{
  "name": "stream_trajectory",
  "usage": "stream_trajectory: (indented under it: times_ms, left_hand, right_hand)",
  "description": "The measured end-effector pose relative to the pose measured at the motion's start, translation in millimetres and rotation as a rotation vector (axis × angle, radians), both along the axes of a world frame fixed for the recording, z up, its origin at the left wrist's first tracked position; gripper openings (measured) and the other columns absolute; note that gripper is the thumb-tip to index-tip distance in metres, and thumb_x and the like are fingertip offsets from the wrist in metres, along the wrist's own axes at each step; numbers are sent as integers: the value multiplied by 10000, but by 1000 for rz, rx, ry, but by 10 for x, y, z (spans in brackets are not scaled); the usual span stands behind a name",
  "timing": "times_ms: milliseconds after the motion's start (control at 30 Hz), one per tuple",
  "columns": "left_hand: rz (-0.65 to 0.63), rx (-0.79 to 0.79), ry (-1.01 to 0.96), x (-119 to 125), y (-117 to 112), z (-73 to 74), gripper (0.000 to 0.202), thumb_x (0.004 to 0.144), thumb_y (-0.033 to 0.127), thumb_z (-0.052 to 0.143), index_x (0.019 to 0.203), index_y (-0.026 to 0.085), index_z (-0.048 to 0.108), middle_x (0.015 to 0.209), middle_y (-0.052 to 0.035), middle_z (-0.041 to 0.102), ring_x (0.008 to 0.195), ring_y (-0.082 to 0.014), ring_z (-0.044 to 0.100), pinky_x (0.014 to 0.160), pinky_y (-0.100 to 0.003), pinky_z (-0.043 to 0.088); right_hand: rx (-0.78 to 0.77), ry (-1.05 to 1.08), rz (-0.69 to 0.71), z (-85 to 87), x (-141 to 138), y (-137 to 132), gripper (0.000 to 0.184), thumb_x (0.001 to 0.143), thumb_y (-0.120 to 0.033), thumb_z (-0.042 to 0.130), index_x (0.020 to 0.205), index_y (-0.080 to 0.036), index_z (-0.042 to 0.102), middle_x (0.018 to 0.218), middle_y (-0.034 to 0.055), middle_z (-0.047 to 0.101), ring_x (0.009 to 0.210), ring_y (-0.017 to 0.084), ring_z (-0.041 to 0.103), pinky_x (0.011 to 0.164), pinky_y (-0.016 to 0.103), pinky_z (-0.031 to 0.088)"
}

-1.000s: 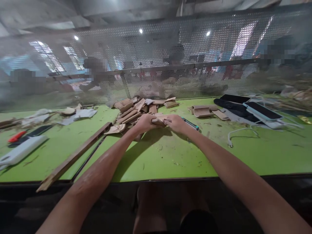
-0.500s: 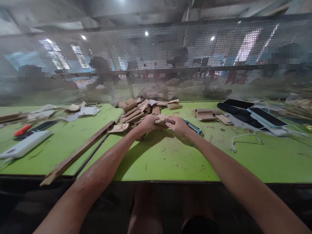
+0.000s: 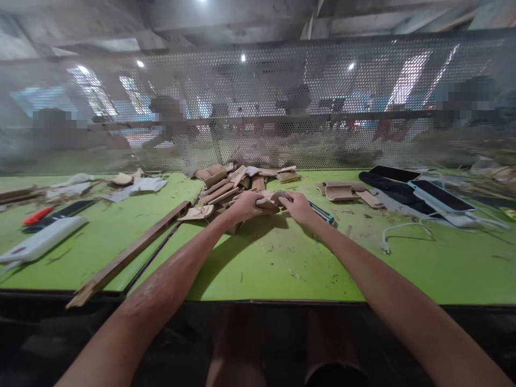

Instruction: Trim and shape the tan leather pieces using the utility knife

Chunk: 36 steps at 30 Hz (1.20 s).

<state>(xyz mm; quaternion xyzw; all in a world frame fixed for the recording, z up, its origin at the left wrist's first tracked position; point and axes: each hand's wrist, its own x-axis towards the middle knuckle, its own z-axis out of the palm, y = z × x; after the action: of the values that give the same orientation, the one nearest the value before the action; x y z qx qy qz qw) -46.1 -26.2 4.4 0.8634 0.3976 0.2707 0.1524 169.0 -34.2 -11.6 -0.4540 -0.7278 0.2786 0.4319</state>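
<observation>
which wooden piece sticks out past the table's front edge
The long, slanting strip at the left: its splintered near end overhangs the green table, whereas the heaped short pieces lie well back from that edge.

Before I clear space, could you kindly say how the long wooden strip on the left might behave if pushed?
The long wooden strip is probably stiff, since it lies straight. Its jagged near end may snag; as that end overhangs the green table, pressing there might tip it.

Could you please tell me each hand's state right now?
Left hand: closed, holding a bamboo piece.
Right hand: closed on a bamboo piece, perhaps the same one.
</observation>
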Motion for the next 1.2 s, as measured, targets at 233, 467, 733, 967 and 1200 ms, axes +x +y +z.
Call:
stream_trajectory:
  times_ms: [233,467,733,967,1200]
  left_hand:
    - [16,23,19,8,-36,15,351,778,498,728,701,158,689,704,-26,662,663,-139,523,610,-262,347]
    - [49,69,50,19,-35,12,360,779,482,729,647,165,619,685,-29,624,644,-141,496,602,-274,326]
    - [56,33,80,16,-18,16,367,772,512,721,770,145,712,757,-48,674,686,-163,547,633,-282,346]
    - [43,39,75,7,10,-6,359,768,501,721,833,149,749,791,-60,704,695,-166,554,651,-286,357]
    - [15,72,33,5,19,-25,342,766,510,720,732,171,696,673,-11,632,636,-132,482,605,-264,311]
  right_hand:
    - [-186,388,-56,38,1,46,185,871,-310,659,1006,-188,625,878,85,760,696,206,743,585,322,642]
    - [-213,409,-66,26,-14,63,169,928,-270,612,847,-160,712,891,104,788,808,209,765,868,374,645]
    - [-237,361,-3,-7,-17,23,230,917,-331,635,818,-155,746,890,106,797,806,197,753,833,375,642]
    - [-225,346,30,-2,-19,5,268,882,-388,669,805,-146,756,909,125,794,823,217,755,834,387,631]
    - [-215,289,-19,-33,-9,29,269,869,-380,662,845,-127,751,908,144,788,842,245,757,780,377,636]
